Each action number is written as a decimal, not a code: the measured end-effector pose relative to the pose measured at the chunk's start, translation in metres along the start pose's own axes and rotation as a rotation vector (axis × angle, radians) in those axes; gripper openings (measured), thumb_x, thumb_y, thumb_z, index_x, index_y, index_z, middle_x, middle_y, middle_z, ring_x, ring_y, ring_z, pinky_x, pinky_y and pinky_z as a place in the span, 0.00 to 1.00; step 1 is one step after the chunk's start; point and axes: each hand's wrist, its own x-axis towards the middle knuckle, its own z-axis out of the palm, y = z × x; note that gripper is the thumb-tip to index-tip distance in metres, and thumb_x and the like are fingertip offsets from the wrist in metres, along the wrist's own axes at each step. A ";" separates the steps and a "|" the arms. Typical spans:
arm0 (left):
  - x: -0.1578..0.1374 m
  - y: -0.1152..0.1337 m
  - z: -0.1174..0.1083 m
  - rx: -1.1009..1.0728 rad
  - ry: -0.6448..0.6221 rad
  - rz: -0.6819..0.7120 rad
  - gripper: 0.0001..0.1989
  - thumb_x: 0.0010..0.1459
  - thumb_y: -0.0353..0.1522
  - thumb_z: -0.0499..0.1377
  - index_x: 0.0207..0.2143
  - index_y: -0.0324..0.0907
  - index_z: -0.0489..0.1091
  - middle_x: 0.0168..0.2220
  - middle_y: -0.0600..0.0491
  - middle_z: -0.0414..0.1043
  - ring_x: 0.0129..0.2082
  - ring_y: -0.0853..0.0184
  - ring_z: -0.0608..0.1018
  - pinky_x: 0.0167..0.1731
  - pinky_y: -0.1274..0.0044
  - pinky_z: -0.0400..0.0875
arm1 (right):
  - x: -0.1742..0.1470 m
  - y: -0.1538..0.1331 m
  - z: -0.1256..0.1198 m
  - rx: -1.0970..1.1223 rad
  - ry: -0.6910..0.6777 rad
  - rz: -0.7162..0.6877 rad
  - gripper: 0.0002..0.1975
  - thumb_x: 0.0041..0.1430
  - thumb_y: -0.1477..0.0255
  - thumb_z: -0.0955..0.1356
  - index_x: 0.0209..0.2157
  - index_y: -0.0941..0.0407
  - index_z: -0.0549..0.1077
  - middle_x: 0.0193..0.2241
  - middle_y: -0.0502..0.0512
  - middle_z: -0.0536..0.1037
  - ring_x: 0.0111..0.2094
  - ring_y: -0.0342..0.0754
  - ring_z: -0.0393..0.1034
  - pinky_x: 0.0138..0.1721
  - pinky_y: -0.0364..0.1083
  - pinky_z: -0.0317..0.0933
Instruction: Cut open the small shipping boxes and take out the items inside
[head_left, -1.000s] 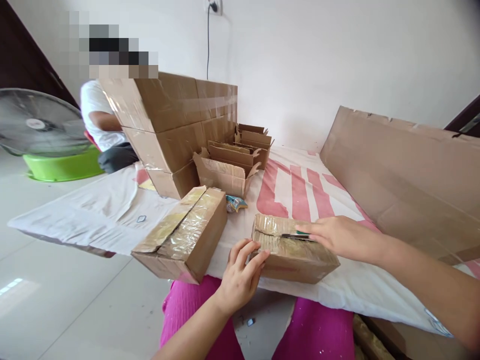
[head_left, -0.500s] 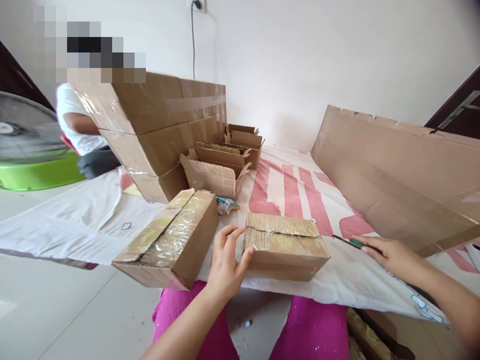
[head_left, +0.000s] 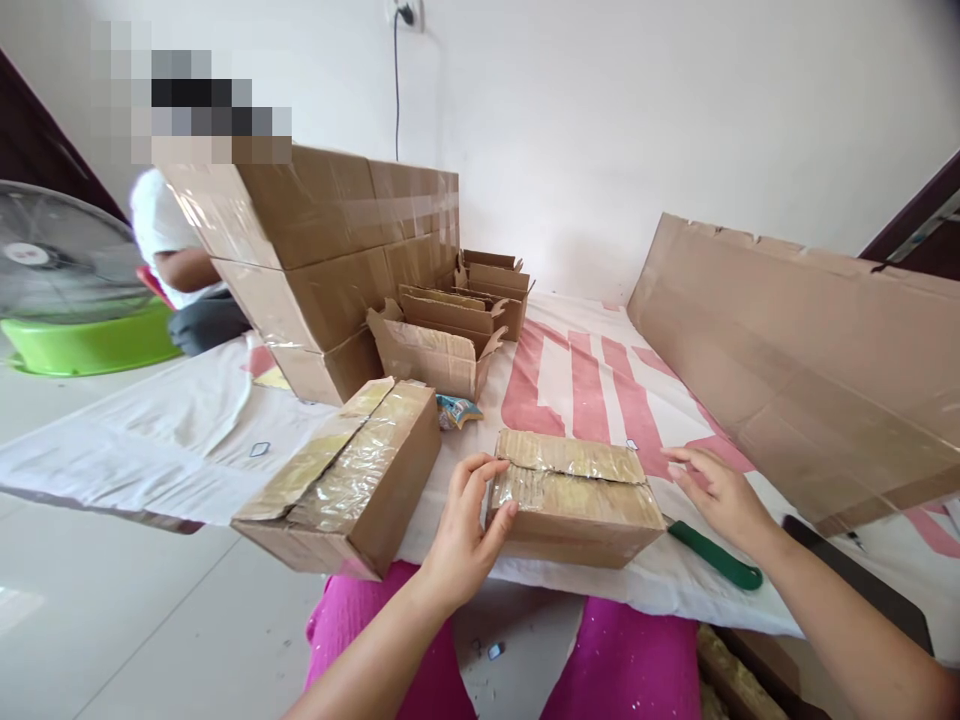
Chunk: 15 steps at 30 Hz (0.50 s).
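Observation:
A taped cardboard box (head_left: 577, 500) lies in front of me, its top flaps meeting along a ragged seam under shiny tape. My left hand (head_left: 472, 515) grips its left end, thumb by the front face and fingers at the upper edge. Just off the box's right end, my right hand (head_left: 709, 490) is open and empty, fingers stretched toward the box. Below that hand, a green-handled knife (head_left: 716, 557) rests on the cloth, the tip of its blade close to the box's right corner. A second taped box (head_left: 352, 470) lies at an angle to the left.
Stacked cartons (head_left: 315, 215) rise at the back left, with opened boxes (head_left: 435, 350) beside them. A small blue packet (head_left: 457, 411) lies between. A large cardboard sheet (head_left: 802, 370) leans on the right. A dark flat object (head_left: 862, 585) lies under my right forearm. Another person (head_left: 180, 260) sits behind the cartons.
My right hand has let go of the green-handled knife, which now lies on the cloth, and has moved left toward the box. My left hand stays at the box's left end.

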 end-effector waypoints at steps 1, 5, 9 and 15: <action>0.000 0.000 0.001 -0.006 0.008 -0.006 0.16 0.64 0.35 0.53 0.54 0.44 0.61 0.53 0.43 0.60 0.54 0.59 0.69 0.53 0.65 0.68 | 0.008 -0.016 0.000 0.039 0.021 -0.043 0.18 0.66 0.59 0.60 0.48 0.53 0.72 0.46 0.61 0.77 0.49 0.56 0.71 0.46 0.55 0.70; -0.003 0.001 0.002 -0.023 0.039 -0.054 0.19 0.63 0.36 0.54 0.56 0.43 0.60 0.53 0.43 0.61 0.53 0.59 0.70 0.50 0.65 0.69 | 0.033 -0.063 0.011 0.061 -0.087 -0.241 0.24 0.62 0.58 0.66 0.57 0.52 0.66 0.54 0.61 0.72 0.57 0.56 0.66 0.55 0.59 0.65; -0.005 0.002 0.000 -0.047 0.030 -0.118 0.20 0.63 0.38 0.54 0.56 0.43 0.60 0.53 0.43 0.63 0.51 0.59 0.71 0.49 0.65 0.69 | 0.049 -0.074 0.022 -0.025 -0.312 -0.352 0.27 0.61 0.60 0.68 0.59 0.54 0.65 0.57 0.62 0.71 0.58 0.56 0.66 0.57 0.59 0.64; -0.002 0.003 0.001 -0.099 0.003 -0.156 0.23 0.64 0.39 0.54 0.59 0.43 0.58 0.50 0.45 0.66 0.49 0.60 0.71 0.47 0.67 0.70 | 0.051 -0.067 0.025 -0.110 -0.265 -0.461 0.18 0.68 0.68 0.60 0.55 0.59 0.69 0.54 0.64 0.75 0.54 0.54 0.71 0.54 0.55 0.69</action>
